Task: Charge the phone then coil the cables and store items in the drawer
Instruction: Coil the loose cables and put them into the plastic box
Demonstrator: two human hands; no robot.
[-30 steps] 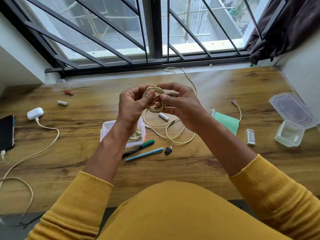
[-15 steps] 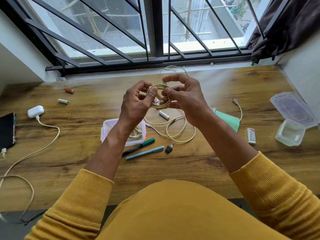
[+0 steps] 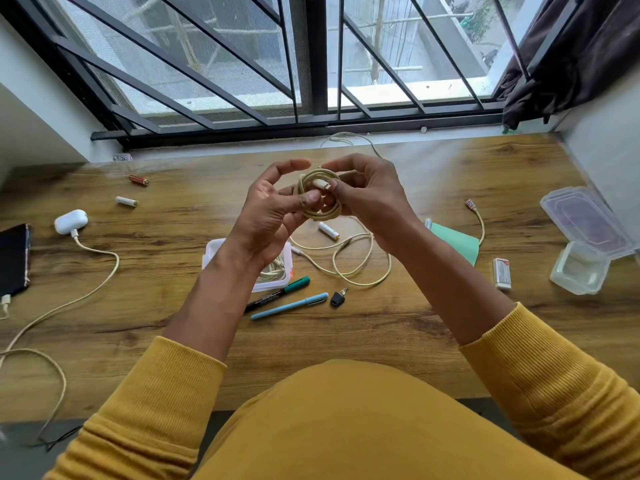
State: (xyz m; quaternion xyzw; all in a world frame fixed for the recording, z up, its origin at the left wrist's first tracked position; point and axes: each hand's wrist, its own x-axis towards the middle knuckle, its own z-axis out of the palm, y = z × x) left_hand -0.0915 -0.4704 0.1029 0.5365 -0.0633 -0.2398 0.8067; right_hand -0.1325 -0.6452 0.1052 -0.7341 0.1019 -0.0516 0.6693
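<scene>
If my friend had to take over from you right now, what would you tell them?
Left hand: thumb pins the coiled cable in the air.
Right hand: pinches the coil's white plug end, tucking it in.
Phone lies at the desk's left edge with a cable plugged in.
One coil already sits in the white box.
A loose cable lies on the desk behind the pens; another runs to the white charging case.
Left: finish this coil, coil the rest, store everything. No drawer is in view.
</scene>
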